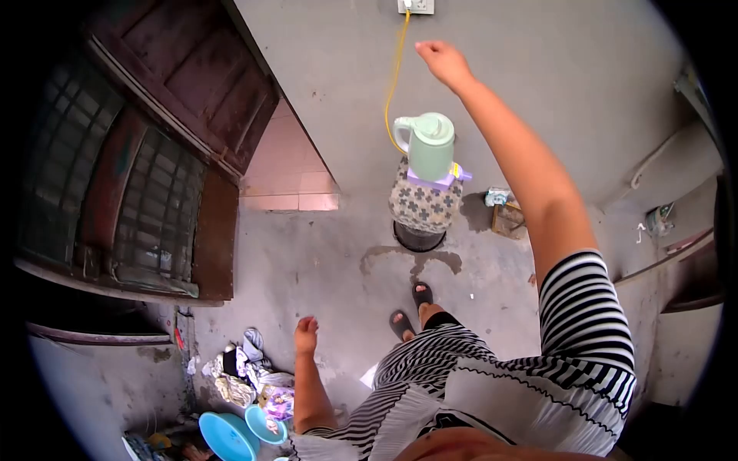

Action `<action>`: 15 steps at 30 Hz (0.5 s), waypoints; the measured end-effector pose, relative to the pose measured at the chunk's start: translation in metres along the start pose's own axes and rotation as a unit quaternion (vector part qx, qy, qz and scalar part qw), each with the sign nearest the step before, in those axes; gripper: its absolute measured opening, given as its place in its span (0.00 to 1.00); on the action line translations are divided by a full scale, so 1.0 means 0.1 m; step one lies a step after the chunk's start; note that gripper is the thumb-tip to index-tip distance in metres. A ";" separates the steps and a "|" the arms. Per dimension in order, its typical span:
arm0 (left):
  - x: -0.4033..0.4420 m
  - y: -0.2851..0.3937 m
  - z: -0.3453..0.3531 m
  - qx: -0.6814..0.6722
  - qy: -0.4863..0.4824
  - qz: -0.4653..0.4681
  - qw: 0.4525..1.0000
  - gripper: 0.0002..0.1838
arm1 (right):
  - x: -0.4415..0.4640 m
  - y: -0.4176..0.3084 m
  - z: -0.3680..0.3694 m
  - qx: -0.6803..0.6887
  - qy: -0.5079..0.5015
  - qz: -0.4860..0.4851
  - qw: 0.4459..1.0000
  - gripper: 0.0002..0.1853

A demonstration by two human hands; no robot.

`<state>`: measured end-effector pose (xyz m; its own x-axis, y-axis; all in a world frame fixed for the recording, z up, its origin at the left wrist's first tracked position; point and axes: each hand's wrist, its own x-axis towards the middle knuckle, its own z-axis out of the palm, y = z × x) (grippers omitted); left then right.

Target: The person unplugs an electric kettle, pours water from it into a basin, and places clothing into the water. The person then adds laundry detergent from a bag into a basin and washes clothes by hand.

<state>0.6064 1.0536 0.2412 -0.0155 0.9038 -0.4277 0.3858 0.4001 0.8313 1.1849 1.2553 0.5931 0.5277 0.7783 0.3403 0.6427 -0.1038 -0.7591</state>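
My right hand (446, 65) is raised in front of the grey wall, its fingers curled together with nothing visible in them. Just to its left a yellow cord (397, 65) hangs from a white wall socket (417, 6); hand and cord are apart. Below stands a pale green electric kettle (432, 154), upright on a purple box (430, 181). That box rests on a cloth-covered stand (425, 203) with a dark cross pattern. My left hand (306, 335) hangs low over the floor, fingers closed, touching nothing.
A dark wooden door (192, 77) stands at the left beside a tiled doorway. Clothes (246, 369) and blue basins (229, 436) lie at the lower left. A small wooden box (509, 221) sits right of the stand. Wet marks (411, 261) streak the floor before my feet.
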 end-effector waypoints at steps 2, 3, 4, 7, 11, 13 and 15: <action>0.07 0.41 0.28 -0.017 -0.003 0.068 0.997 0.11 | 0.53 0.05 0.16 -0.053 -0.007 0.056 0.997 0.27; 0.17 0.51 0.39 -0.036 0.001 0.088 0.995 0.12 | 0.82 0.08 0.28 -0.076 -0.010 0.080 0.994 0.28; 0.22 0.60 0.42 -0.048 0.004 0.106 0.993 0.12 | 1.07 0.15 0.40 -0.083 0.018 0.084 0.993 0.28; 0.12 0.65 0.48 -0.076 0.026 -0.004 0.997 0.12 | 1.44 0.27 0.56 -0.149 0.072 0.114 0.980 0.27; 0.08 -0.39 0.28 -0.108 0.002 -0.242 0.964 0.08 | 1.47 -0.23 0.20 -0.332 0.077 0.077 0.937 0.24; 0.03 -0.47 0.11 -0.072 -0.132 -0.348 0.926 0.08 | 1.57 -0.33 0.17 -0.380 0.079 0.033 0.921 0.22; 0.19 -1.27 0.06 -0.076 0.032 -0.482 0.872 0.10 | 1.56 -0.44 0.21 -0.390 0.075 0.013 0.917 0.18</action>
<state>0.5624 1.0196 0.1255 -0.3189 0.1411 -0.9372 0.0388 0.9900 0.1359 1.2267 1.3943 0.6681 0.5816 0.6811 0.4449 0.7997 -0.5790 -0.1590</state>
